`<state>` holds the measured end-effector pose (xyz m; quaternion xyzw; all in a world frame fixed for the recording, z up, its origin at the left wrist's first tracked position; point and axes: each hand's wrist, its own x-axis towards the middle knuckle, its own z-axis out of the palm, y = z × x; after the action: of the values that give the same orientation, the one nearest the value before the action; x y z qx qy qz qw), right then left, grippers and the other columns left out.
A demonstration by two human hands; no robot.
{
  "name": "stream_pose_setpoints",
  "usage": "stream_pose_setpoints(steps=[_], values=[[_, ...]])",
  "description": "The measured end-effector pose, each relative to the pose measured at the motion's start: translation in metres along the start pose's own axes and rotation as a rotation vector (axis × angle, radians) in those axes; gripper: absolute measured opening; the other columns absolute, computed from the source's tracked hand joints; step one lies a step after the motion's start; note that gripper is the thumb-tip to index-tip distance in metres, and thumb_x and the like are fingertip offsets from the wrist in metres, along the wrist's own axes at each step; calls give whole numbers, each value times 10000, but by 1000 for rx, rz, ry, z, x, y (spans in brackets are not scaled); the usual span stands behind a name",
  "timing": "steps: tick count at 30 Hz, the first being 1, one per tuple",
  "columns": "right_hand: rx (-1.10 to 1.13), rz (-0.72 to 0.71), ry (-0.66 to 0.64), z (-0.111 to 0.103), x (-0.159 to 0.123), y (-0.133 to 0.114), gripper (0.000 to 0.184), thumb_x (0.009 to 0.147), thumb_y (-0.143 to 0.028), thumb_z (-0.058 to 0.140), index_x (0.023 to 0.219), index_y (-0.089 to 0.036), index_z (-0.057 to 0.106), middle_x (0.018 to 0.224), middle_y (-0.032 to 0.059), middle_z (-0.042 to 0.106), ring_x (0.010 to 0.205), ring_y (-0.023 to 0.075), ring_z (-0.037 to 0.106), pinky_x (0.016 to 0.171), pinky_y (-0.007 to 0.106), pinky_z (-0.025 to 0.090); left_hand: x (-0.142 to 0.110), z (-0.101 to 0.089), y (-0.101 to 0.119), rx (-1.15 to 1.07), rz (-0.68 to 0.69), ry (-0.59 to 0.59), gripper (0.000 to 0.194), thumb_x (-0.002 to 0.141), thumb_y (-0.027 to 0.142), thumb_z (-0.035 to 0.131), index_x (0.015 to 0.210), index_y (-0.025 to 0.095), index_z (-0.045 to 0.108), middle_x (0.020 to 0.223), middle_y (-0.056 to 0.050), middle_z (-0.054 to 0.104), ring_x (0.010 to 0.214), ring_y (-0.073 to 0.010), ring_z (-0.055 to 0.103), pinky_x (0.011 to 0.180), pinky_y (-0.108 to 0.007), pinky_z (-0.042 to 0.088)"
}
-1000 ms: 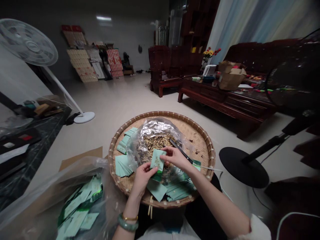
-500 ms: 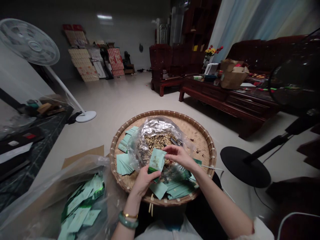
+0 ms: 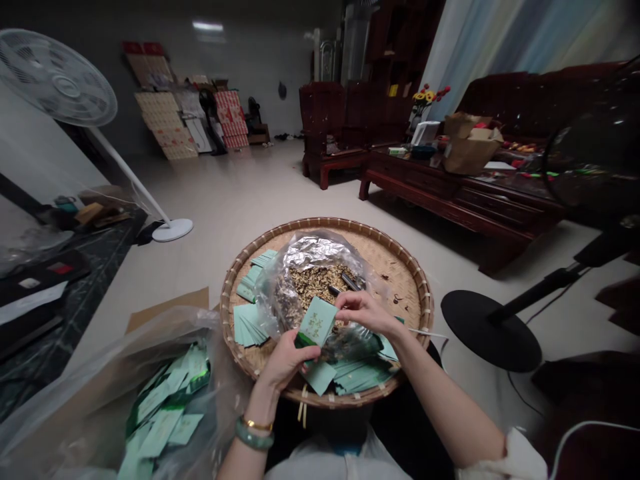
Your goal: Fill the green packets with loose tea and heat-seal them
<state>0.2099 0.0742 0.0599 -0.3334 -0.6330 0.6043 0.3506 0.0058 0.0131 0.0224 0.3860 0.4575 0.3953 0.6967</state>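
Over a round woven bamboo tray (image 3: 400,267), my left hand (image 3: 286,361) grips the lower end of a pale green packet (image 3: 319,320) with gold print. A strip of shiny darker green shows at that end. The fingertips of my right hand (image 3: 367,311) are closed at the packet's upper right corner. Behind it lies an open clear plastic bag (image 3: 320,245) of chopped, dried brown and cream bits (image 3: 305,283). Dark handles of a utensil (image 3: 350,282) poke out of the bits. Flat green packets (image 3: 249,325) are fanned at the tray's left, and more green packets (image 3: 363,377) lie at its near edge.
A large clear bag (image 3: 75,400) at lower left holds several green packets (image 3: 163,427). A white fan (image 3: 173,230) stands on the left, a black fan base (image 3: 490,330) on the right. Beyond is a dark wooden table (image 3: 450,193) with a paper bag (image 3: 470,150).
The packet has shifted slightly right and tilted, its printed face now clearer. My right hand has moved a little to the right with its corner. The view has shifted slightly.
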Motion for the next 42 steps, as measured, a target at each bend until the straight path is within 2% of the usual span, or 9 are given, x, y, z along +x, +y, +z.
stream_pose_setpoints(steps=[6, 8, 10, 14, 18, 22, 27, 38, 42], values=[[265, 77, 244, 15, 4, 10, 450, 670, -467, 703, 1009, -193, 593, 763, 5, 609, 639, 138, 599, 492, 234, 475, 1, 10, 2, 144, 111, 231, 376, 514, 270, 799, 819, 125, 633, 594, 24, 602, 452, -86, 481, 371, -180, 375], [247, 129, 245, 23, 5, 14, 456, 607, -448, 752, 933, -163, 610, 705, -3, 604, 572, 122, 569, 471, 228, 454, 0, 16, 2, 173, 147, 265, 367, 523, 258, 795, 835, 128, 654, 631, 5, 639, 476, -98, 508, 403, -188, 399], [201, 150, 248, 29, 5, 17, 372, 584, -442, 764, 731, -140, 606, 588, -17, 581, 498, 100, 521, 470, 224, 429, 0, 21, 3, 155, 176, 251, 371, 530, 264, 796, 851, 128, 670, 701, -24, 682, 553, -127, 568, 470, -202, 441], [122, 165, 257, 33, 2, 18, 378, 578, -463, 756, 558, -146, 551, 484, -32, 542, 456, 87, 480, 475, 220, 397, 3, 23, 9, -16, 194, 214, 387, 601, 361, 761, 894, 124, 673, 742, -43, 711, 645, -156, 626, 586, -228, 481], [96, 177, 249, 36, 1, 17, 407, 562, -486, 754, 539, -146, 532, 473, -45, 511, 443, 74, 448, 458, 207, 369, 10, 19, 8, -109, 200, 284, 338, 575, 368, 783, 779, 117, 685, 627, -12, 684, 542, -114, 588, 535, -195, 448], [116, 175, 241, 41, 2, 19, 402, 571, -507, 741, 645, -137, 600, 535, -41, 530, 448, 68, 435, 441, 199, 353, 14, 19, 4, -167, 196, 284, 314, 562, 359, 793, 731, 115, 692, 628, -15, 682, 551, -113, 594, 561, -202, 464], [8, 160, 243, 43, 3, 25, 434, 593, -510, 720, 484, -140, 520, 419, -56, 429, 405, 52, 362, 404, 190, 256, 14, 21, 4, -206, 188, 279, 343, 553, 357, 798, 772, 113, 699, 642, -25, 688, 545, -128, 601, 557, -229, 477], [99, 164, 380, 45, 7, 22, 389, 547, -490, 752, 668, -143, 624, 504, -44, 522, 414, 66, 398, 391, 195, 317, 20, 27, 1, -161, 266, 434, 352, 530, 407, 796, 674, 114, 663, 547, 10, 647, 479, -107, 560, 484, -201, 441], [27, 147, 396, 45, 7, 24, 383, 561, -482, 742, 520, -151, 551, 433, -50, 456, 400, 68, 378, 384, 201, 282, 17, 29, 4, -125, 258, 409, 342, 527, 390, 805, 677, 116, 665, 581, -4, 666, 523, -126, 591, 525, -218, 469]])
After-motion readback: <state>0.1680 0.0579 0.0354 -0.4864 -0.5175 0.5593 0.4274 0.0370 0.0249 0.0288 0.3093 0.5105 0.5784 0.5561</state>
